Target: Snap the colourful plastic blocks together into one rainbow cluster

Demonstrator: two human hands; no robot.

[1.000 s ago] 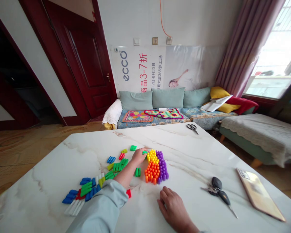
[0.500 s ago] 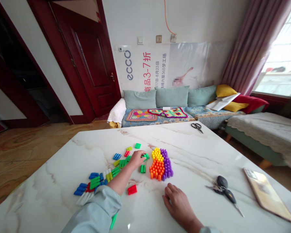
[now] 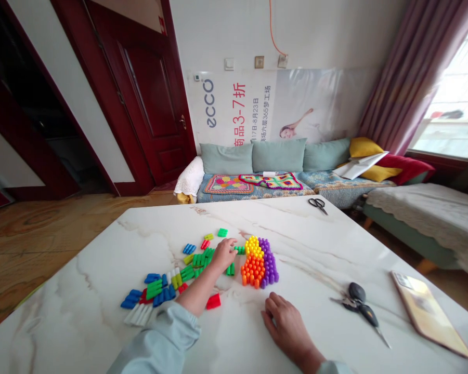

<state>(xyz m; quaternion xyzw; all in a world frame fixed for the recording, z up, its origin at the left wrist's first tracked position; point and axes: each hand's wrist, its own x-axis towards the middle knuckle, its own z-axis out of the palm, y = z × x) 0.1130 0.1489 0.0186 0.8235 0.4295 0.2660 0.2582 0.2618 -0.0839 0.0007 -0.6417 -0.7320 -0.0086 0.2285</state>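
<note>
On the near side of the bead cluster (image 3: 259,264), our right hand (image 3: 284,322) lies palm down on the white table (image 3: 327,244), a short stretch of top between them; it is relaxed, fingers loosely bent, with nothing we can see in its grasp. To the cluster's right, a wide band of marbled surface runs to the black-headed keys (image 3: 358,298) and, past them, the gold phone (image 3: 431,314). To its left our room is tighter: coloured pieces (image 3: 177,281) spread there, a red piece (image 3: 213,301) on their near side. Our left hand (image 3: 223,255) is just left of the cluster, fingers bent, close to a green piece (image 3: 239,250) beside the yellow beads (image 3: 253,248); whether they touch or pinch anything, we cannot tell. Beyond the cluster, the tabletop reaches its far edge, where black scissors (image 3: 322,206) lie. Farther behind the cluster we see a sofa (image 3: 323,182) with pale cushions (image 3: 280,156), then a wall poster (image 3: 273,104).
</note>
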